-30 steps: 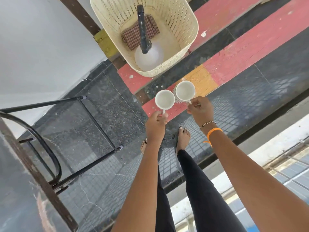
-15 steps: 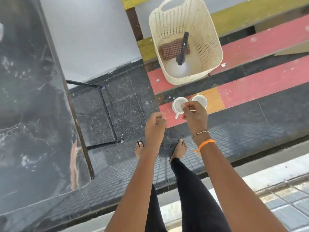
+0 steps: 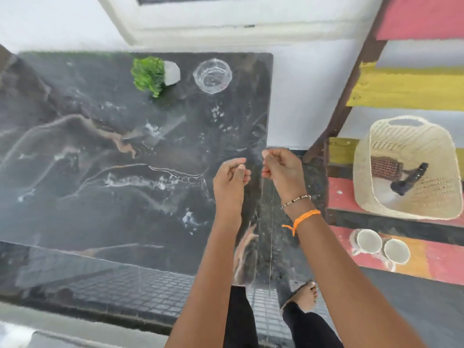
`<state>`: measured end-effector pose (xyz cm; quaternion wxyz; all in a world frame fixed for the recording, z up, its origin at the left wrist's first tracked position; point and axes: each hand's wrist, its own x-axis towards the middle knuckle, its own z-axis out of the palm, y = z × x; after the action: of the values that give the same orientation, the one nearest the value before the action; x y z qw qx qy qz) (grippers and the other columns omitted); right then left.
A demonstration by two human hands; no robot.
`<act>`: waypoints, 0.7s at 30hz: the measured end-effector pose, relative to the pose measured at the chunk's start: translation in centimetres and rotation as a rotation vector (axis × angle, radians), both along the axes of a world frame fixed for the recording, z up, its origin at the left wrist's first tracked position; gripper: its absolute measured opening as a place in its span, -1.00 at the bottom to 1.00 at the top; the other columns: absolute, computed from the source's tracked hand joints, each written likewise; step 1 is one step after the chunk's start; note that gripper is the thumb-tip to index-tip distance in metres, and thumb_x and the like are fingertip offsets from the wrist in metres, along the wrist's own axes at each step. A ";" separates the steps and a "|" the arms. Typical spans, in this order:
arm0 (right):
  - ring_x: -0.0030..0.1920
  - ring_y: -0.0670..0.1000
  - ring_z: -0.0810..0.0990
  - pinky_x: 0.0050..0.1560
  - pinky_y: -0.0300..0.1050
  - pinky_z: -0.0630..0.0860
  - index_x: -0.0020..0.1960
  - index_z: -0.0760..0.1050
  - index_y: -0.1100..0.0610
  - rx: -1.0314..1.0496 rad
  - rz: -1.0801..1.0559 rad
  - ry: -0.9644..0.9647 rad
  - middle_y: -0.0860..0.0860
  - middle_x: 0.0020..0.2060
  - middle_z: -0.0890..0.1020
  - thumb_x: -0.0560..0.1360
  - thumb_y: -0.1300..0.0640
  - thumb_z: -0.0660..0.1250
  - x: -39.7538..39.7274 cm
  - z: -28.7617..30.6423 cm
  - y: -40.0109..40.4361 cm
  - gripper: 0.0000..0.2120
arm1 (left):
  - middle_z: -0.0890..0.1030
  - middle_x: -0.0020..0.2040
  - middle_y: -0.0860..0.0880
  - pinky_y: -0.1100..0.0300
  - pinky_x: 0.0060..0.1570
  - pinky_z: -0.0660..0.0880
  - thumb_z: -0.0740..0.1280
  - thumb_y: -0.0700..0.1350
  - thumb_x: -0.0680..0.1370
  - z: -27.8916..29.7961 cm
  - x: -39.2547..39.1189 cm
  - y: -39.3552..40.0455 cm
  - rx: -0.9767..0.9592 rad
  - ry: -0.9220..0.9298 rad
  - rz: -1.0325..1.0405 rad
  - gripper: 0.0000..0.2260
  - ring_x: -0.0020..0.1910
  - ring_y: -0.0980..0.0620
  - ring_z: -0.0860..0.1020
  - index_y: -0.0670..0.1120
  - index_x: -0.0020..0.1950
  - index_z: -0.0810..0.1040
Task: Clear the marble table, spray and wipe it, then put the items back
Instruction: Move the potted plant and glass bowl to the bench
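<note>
The dark marble table (image 3: 100, 172) fills the left of the view. Near its far edge lie a small green plant in a white pot (image 3: 155, 74) and a clear glass bowl (image 3: 212, 76). My left hand (image 3: 229, 182) and my right hand (image 3: 281, 169) hover over the table's right edge, fingers loosely curled, holding nothing. Two white cups (image 3: 381, 246) stand side by side on the painted step at the right. A cream basket (image 3: 437, 146) on the step above holds a spray bottle (image 3: 408, 180) and a checked cloth (image 3: 385, 168).
Painted steps (image 3: 426, 259) in red, yellow and black run along the right. A white wall (image 3: 301, 96) stands behind the table. The floor (image 3: 150, 292) below is dark tile. My legs and one bare foot (image 3: 305, 295) show beneath my arms.
Both hands let go of the two white cups, which now sit on the step. The view swung left from the steps to the marble table, and my empty hands came over its right edge.
</note>
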<state>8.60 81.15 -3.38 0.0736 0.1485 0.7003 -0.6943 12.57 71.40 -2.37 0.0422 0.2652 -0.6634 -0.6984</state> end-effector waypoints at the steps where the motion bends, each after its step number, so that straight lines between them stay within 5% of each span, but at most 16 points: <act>1: -0.50 -0.21 0.48 -0.35 -0.28 0.52 -0.18 0.50 0.13 0.003 0.012 -0.006 -0.02 -0.38 0.50 0.51 0.19 0.31 -1.3 0.2 -1.7 -0.90 | 0.53 -0.30 -0.01 0.33 -0.20 0.48 0.21 -0.30 0.56 0.2 -0.9 -1.9 -0.002 -0.006 0.021 -0.78 -0.32 0.16 0.50 -0.02 -0.11 0.55; 11: -0.46 -0.10 0.46 -0.47 -0.36 0.49 -0.11 0.46 0.24 0.097 -0.072 -0.096 0.03 -0.43 0.48 0.53 0.23 0.27 -14.5 -0.7 -13.2 -0.92 | 0.51 -0.15 -0.01 0.17 0.00 0.46 0.22 -0.23 0.57 -1.0 -13.0 -17.3 -0.005 -0.172 0.099 -0.87 -0.18 0.07 0.51 -0.10 0.10 0.42; 16: -0.54 -0.05 0.46 -0.55 -0.29 0.42 -0.20 0.42 0.22 0.141 -0.153 -0.189 0.08 -0.47 0.47 0.53 0.20 0.26 -19.3 -2.1 -15.3 -0.85 | 0.51 -0.14 -0.01 0.22 -0.03 0.47 0.25 -0.23 0.56 -0.8 -19.2 -20.2 0.208 -0.198 0.156 -0.49 -0.26 0.09 0.51 -0.08 0.45 0.13; 21: -0.66 -0.09 0.48 -0.57 -0.24 0.46 0.03 0.46 0.29 0.224 -0.250 -0.280 0.19 -0.31 0.60 0.47 0.09 0.33 -22.1 -2.9 -16.6 -0.73 | 0.43 0.17 -0.09 0.24 -0.25 0.56 0.43 -0.11 0.45 -0.4 -23.3 -21.1 0.298 -0.152 0.308 -0.18 -0.19 -0.02 0.57 0.16 0.48 -0.07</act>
<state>-13.53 64.55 -6.31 0.0664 0.3366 0.7322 -0.5884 -10.75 50.26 -2.74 0.0584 0.4186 -0.5060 -0.7519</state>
